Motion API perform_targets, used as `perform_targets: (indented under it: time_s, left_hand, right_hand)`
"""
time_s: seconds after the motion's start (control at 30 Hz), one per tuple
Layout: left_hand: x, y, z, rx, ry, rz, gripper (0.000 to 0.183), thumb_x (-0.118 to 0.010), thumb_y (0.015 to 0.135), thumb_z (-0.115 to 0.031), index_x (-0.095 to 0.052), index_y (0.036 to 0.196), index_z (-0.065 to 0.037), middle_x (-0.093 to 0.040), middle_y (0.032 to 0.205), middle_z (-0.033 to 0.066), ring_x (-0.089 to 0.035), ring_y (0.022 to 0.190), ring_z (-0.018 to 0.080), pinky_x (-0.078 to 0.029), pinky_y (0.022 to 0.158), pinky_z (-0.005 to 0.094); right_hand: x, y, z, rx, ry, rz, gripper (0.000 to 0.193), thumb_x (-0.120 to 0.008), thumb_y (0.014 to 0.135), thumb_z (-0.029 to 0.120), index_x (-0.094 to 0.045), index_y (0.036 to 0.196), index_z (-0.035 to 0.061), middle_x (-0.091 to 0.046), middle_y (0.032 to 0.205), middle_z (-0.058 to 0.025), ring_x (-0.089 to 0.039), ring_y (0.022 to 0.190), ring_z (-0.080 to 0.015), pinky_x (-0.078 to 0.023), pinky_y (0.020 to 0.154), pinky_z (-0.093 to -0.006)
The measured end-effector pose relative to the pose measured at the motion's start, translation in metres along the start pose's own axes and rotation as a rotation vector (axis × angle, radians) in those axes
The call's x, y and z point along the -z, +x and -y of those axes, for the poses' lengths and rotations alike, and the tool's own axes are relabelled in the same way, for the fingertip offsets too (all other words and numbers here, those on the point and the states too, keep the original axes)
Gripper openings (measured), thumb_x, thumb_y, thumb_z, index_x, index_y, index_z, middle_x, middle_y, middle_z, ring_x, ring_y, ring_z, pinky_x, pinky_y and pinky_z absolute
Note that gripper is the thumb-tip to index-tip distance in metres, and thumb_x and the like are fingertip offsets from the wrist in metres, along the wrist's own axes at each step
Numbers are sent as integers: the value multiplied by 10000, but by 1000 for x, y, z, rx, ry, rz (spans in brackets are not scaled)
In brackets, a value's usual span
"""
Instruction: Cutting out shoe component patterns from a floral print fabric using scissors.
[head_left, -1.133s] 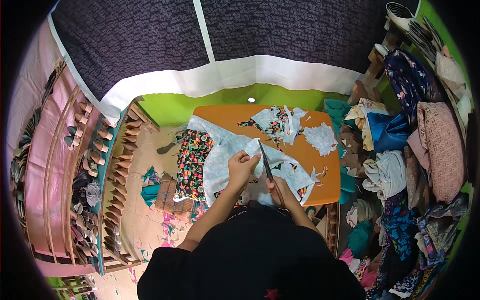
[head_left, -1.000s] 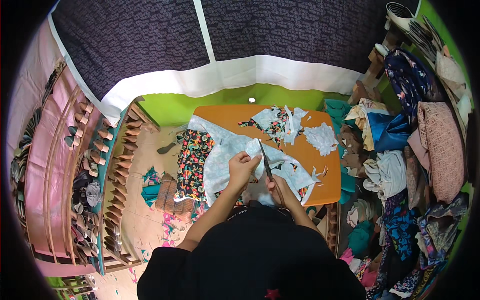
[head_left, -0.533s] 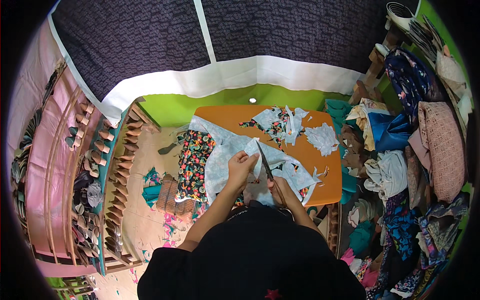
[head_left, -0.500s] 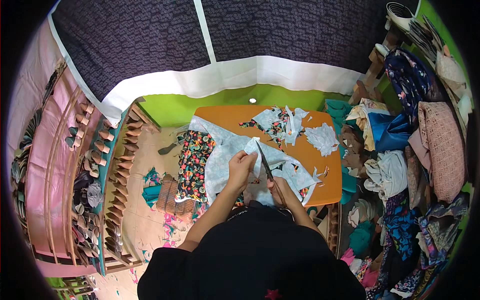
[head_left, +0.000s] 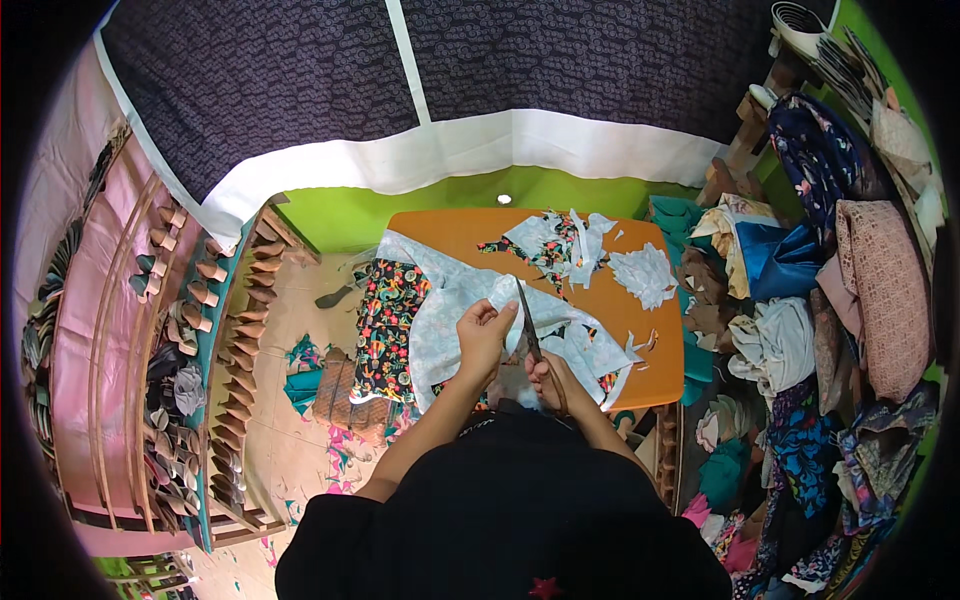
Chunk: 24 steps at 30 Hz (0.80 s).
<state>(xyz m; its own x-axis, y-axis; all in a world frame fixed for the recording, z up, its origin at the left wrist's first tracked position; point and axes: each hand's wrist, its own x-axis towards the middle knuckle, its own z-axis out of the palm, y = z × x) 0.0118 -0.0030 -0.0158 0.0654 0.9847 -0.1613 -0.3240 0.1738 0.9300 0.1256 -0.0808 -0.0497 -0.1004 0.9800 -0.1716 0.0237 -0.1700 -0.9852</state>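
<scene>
Two bare hands of mine meet over an orange rectangular tabletop (head_left: 450, 232) with rounded corners. With my left hand (head_left: 482, 335) I pinch a small pale scrap of thin cloth (head_left: 505, 289) between thumb and fingertips; whether it is joined to the cloth below, I cannot tell. My right hand (head_left: 546, 378) is wrapped around the handles of long dark metal scissors (head_left: 528, 318), blades pointing away from me, just beside that pale piece. How far the blades are parted is too small to tell.

Under both hands spreads a wide sheet of cloth, its pale blue-white underside (head_left: 440, 325) up, with one part showing a black, brightly patterned face (head_left: 383, 335) at the table's left edge.

I judge the cutting partway done: a heap of printed and pale offcuts (head_left: 550, 243) lies at the far side, a jagged pile of white trimmings (head_left: 642, 278) beside it. The broad sheet, largely whole, seems to be what is left.

On the left, a slatted wooden rack (head_left: 290, 235) holds a row of brown shoe-shaped forms (head_left: 235, 392). Stacked on the right are shiny blue fabric (head_left: 778, 258) and a thick roll of pinkish textured cloth (head_left: 880, 300); their support is mostly hidden.
</scene>
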Motion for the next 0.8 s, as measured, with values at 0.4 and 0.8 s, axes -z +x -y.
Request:
perform_targets:
  time_s: [0.4, 0.8]
  left_hand:
    - [-3, -2, 4, -70, 58, -35, 254, -626, 743, -98, -416, 601, -73, -386, 528, -66, -300, 464, 0, -211, 406, 171]
    - [-3, -3, 1, -64, 58, -28, 272, -637, 733, -94, -409, 585, -75, -381, 517, -69, -298, 457, -1, -212, 402, 168]
  right_hand:
    - [1, -1, -9, -26, 42, 2, 732, -391, 563, 790, -386, 743, 80, -333, 571, 44, -316, 465, -34, -272, 392, -165]
    - [4, -4, -10, 155, -182, -60, 608, -390, 719, 652, -418, 751, 45, -383, 565, 17, -367, 477, -65, -310, 416, -198]
